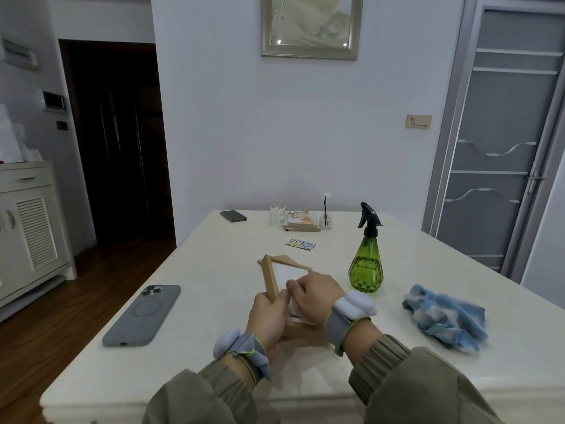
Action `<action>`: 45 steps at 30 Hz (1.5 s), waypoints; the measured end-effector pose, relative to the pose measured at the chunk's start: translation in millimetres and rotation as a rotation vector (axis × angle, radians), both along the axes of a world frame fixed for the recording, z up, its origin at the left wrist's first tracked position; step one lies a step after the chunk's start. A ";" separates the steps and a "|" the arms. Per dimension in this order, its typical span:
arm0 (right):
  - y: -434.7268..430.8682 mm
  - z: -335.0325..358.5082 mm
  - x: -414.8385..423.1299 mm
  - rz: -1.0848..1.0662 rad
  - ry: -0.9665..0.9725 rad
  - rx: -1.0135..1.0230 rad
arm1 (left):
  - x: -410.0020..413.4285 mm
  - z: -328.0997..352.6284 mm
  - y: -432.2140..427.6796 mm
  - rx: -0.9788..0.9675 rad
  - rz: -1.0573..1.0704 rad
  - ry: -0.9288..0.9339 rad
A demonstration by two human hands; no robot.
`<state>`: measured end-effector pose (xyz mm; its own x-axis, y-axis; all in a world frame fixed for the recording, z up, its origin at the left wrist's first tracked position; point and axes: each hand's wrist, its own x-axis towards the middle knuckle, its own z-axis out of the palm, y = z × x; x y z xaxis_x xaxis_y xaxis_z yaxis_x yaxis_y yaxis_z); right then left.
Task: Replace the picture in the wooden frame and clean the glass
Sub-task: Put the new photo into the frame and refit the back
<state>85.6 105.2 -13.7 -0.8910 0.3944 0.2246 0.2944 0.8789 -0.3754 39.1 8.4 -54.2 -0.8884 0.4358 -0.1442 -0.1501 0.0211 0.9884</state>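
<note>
A light wooden frame (271, 278) is held tilted above the table's middle, its white inside showing. My left hand (269, 316) grips its near left edge. My right hand (315, 296) lies over the frame's right side, fingers pinched at the white sheet inside it; what they grasp is partly hidden. A small colourful picture card (300, 244) lies flat farther back. The green spray bottle (366, 267) with a black trigger stands just right of the frame. A crumpled blue and white cloth (444, 319) lies at the right.
A grey phone (143, 315) lies face down at the left of the cream table (214, 377). At the far edge are a dark phone (233, 215), a glass (277, 213), a second frame with a picture (301, 221) and a reed diffuser (325, 220).
</note>
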 end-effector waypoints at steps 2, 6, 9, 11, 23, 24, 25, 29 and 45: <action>1.4 -2.4 -1.4 0.020 -0.047 0.010 | -0.9 -0.3 -0.5 -0.002 -0.008 -0.010; 4.1 0.7 -4.4 0.057 -0.187 0.047 | -4.1 -2.2 -0.7 -0.044 -0.007 0.016; 4.5 2.7 -3.0 0.093 -0.202 0.080 | -6.7 -3.6 -2.0 -0.049 0.002 0.022; 5.7 3.4 -0.8 0.097 -0.160 0.079 | -7.2 -3.4 -3.0 -0.025 0.005 0.005; 9.4 2.1 2.2 0.100 -0.112 0.048 | -7.8 -4.4 -2.8 0.027 0.003 -0.033; 9.5 2.0 1.9 0.101 -0.113 0.049 | -7.8 -4.6 -2.8 0.029 0.001 -0.036; 9.0 2.2 1.8 0.102 -0.115 0.050 | -7.2 -4.4 -3.0 0.029 0.001 -0.039; 9.3 2.5 1.6 0.107 -0.114 0.041 | -8.1 -5.4 -2.9 0.009 -0.001 -0.038; 17.9 1.9 -19.4 0.002 -0.041 0.074 | -35.2 -11.5 -9.0 0.037 0.050 -0.060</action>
<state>66.3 123.1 -11.9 -0.9008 0.3766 0.2163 0.3068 0.9043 -0.2967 3.8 -0.7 -65.7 -0.8994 0.3969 -0.1829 -0.2095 -0.0241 0.9775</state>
